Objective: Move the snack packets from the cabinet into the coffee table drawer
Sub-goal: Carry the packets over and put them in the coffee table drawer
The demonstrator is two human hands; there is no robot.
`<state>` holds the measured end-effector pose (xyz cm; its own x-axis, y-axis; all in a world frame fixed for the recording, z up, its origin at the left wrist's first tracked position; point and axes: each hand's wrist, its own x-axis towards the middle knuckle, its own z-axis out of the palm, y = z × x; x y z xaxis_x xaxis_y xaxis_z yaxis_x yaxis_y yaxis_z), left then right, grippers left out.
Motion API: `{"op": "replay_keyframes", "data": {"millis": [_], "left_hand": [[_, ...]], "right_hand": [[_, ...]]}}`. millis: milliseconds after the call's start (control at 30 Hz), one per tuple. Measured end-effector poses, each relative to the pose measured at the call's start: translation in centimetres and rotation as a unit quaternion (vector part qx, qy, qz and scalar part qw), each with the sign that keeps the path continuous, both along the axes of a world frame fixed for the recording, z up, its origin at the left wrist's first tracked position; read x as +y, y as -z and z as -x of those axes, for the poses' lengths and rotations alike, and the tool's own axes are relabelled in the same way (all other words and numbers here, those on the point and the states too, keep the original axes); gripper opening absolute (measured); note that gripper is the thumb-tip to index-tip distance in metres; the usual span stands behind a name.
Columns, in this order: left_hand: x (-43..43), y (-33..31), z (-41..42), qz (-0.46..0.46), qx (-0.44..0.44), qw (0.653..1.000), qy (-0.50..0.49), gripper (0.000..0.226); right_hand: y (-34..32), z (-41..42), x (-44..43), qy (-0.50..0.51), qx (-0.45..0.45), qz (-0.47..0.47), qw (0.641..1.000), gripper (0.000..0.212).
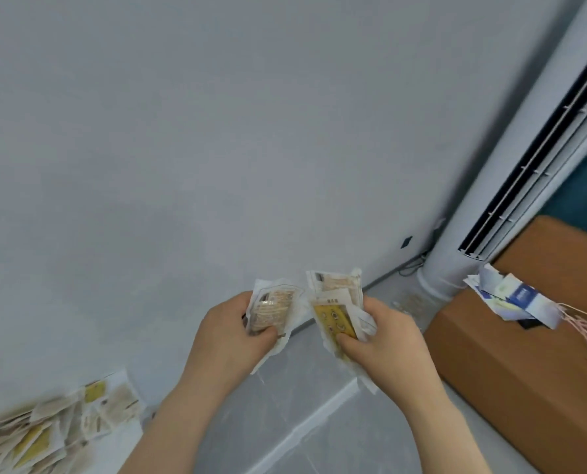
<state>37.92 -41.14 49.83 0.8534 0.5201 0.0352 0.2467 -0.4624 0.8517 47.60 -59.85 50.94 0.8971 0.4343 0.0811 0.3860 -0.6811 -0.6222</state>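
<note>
The left grip [237, 333] curls round one snack packet [271, 309], perhaps with more behind it. The right grip [384, 340] pinches a fanned bundle [335, 316] of at least three, and that loose fan could slide from under the thumb in carrying. Below-left of the left grip lies a blurred pile [46, 436], uncountable; right of the right grip, one cardboard box [511, 354].

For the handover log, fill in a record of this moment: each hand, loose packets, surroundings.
left hand: grips one beige snack packet
right hand: grips a bunch of packets, a yellow packet in front
loose packets: a pile at lower left, blurred
surroundings: cardboard box with papers on it, white air conditioner, both at right
</note>
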Motion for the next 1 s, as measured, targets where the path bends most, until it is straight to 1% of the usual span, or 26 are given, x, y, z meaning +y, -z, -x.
{"op": "replay_keyframes", "data": {"millis": [67,200,400,500,667,833,900,1000], "left_hand": [[-3.2,-0.7,-2.0,0.008,-0.001,0.999,0.041,0.025],[-8.7,-1.3,-6.2,0.003,-0.007,0.993,0.119,0.023],[-16.4,-1.6,-12.8,-0.016,-0.006,0.967,0.253,0.017],[-19.1,-1.5,-16.5,-0.026,0.004,0.95,0.311,0.016],[-22.8,-1.9,-23.5,-0.021,-0.003,0.921,0.388,0.027],[-26.3,-1.2,-29.1,-0.007,0.001,0.891,0.454,0.032],[-28.1,-0.5,-31.0,-0.009,0.009,0.874,0.486,0.032],[-31.5,0.4,-33.1,-0.004,0.024,0.857,0.515,0.03]], "right_hand": [[-0.7,-0.8,-3.8,0.036,-0.008,-0.007,0.999,0.012],[-1.1,-1.9,-10.4,0.117,-0.011,-0.016,0.993,0.014],[-1.0,-3.5,-18.6,0.235,-0.021,0.004,0.972,0.018],[-0.9,-4.6,-21.4,0.293,-0.014,0.014,0.956,0.02],[-0.6,-7.7,-24.0,0.382,-0.02,-0.007,0.924,0.019],[0.0,-10.5,-25.9,0.452,-0.003,-0.011,0.892,0.029],[0.5,-11.1,-27.2,0.488,0.003,-0.016,0.873,0.033],[1.1,-11.5,-29.5,0.529,0.02,-0.018,0.848,0.041]]}}
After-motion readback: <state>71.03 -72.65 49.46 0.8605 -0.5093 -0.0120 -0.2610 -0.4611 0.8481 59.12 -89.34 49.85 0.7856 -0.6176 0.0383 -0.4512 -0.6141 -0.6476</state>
